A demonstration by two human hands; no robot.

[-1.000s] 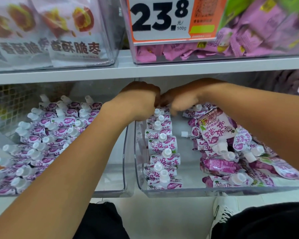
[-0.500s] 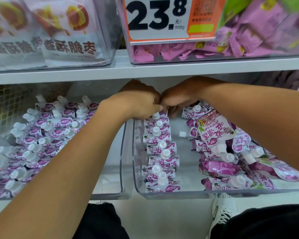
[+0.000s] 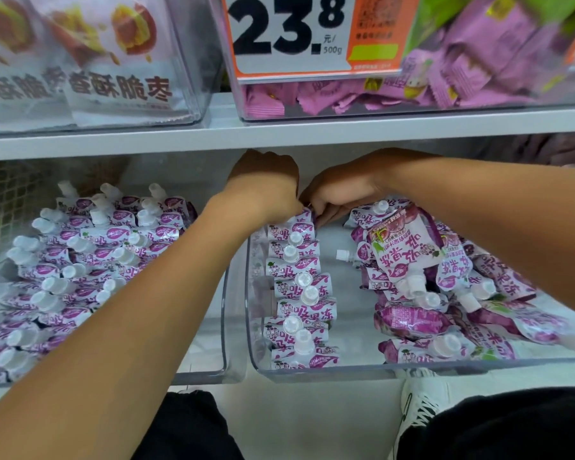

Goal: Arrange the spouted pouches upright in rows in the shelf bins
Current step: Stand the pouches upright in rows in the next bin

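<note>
**Both hands at back of right bin, working the pouch row**

- Left hand point(image 3: 263, 190) and right hand point(image 3: 341, 189) meet knuckle to knuckle at the far end of the upright row point(image 3: 297, 290) in the right bin point(image 3: 329, 373). Both have fingers curled down onto the rearmost pouch point(image 3: 304, 218); fingertips are hidden behind the pouch top and the knuckles, so exact pinch can't be told, but both look clamped on it.
- Row: single file along the bin's left wall, spouts up. I count about 7 white caps visible in front of the hands; the back ones are partly covered.
- Loose pile point(image 3: 445, 293), right half of same bin: pouches lying flat or upside down, overlapping, roughly a dozen, not cleanly countable. Bare bin floor between row and pile.
- Left bin point(image 3: 226, 327): already filled with pouches in rows point(image 3: 80, 267), leaning back, around 25 caps visible, left edge cut off.
- Upper shelf: 2 clear bins, one with white snack bags point(image 3: 113, 71), one with pink wrapped sweets point(image 3: 346, 97) and a price tag point(image 3: 299, 31) reading 23.8.
- One white shoe point(image 3: 419, 396) on the floor below.
</note>
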